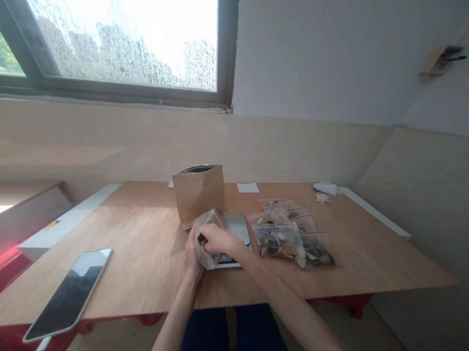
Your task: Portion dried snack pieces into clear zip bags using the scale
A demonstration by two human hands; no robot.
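Both my hands on a small bag
My left hand (192, 253) and right hand (218, 238) grasp the clear, crumpled plastic bag (206, 234) over the scale (235, 229).

A single head-worn camera looks forward and down across a wooden table (143, 243) from the seated person's near edge. It faces a tiled wall and window (125, 40) beyond. The hands sit close, centre frame; the table's far edge lies well away.

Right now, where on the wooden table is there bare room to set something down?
Bare wood lies between the black smartphone and the brown paper bag. Crowded: clear zip bags of dried pieces right of the silver scale.
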